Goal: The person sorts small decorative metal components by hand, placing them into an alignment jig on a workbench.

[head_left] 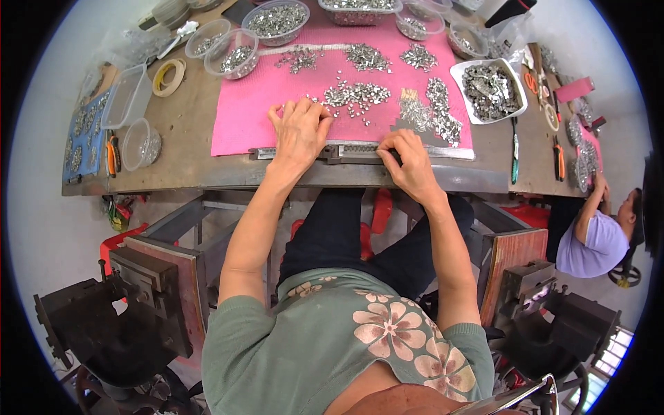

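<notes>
On the pink mat, my left hand rests with bent fingers apart, its fingertips beside a loose pile of small silvery metal pieces. My right hand is closed at a long metal bar fixture along the mat's front edge. A bit of something dark shows by its thumb; the fingers hide the rest. A row of small parts sits in the fixture's slot between my hands. Just beyond my right hand lie thin silvery strips and another heap of metal pieces.
Tubs of metal pieces line the back; a white square tray stands at right. Orange-handled pliers lie on the right and a tape roll on the left. A co-worker sits at far right. Black machines flank my legs.
</notes>
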A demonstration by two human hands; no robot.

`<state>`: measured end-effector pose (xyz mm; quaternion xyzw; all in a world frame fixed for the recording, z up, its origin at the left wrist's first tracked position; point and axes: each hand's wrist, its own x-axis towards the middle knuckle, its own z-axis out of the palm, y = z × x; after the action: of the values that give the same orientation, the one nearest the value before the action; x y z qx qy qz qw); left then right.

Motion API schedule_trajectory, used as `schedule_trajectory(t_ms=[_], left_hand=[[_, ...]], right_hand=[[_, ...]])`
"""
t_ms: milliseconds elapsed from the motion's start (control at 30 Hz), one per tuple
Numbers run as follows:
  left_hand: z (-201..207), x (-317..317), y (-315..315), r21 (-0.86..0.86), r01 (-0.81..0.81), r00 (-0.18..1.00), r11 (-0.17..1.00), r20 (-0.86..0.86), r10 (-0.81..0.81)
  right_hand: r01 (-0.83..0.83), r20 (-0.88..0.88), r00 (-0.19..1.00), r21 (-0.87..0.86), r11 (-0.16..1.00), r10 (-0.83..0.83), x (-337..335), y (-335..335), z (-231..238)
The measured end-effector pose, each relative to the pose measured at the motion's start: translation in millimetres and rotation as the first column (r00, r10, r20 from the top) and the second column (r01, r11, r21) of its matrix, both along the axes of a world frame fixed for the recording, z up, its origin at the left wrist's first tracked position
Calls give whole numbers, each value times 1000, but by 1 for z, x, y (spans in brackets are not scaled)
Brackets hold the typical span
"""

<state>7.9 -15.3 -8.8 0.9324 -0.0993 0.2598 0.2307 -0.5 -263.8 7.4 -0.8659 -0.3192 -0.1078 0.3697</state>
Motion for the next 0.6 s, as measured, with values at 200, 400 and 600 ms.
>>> schedule_trajectory(t_ms=[200,400,600], left_hand=[[11,-20,-26,-109,184,983,977,-10,-186],[6,-31,-62,-185,321,947,929,53,-317],[2,-28,-69,-150,344,939,927,58,-339]], right_hand=[[-9,78,997,-52,999,13,-2,-3,0],[169,-32,986,248,954,-166,-7,-18,-14],[247,-62,969,191,950,-240,-9,-18,-13]])
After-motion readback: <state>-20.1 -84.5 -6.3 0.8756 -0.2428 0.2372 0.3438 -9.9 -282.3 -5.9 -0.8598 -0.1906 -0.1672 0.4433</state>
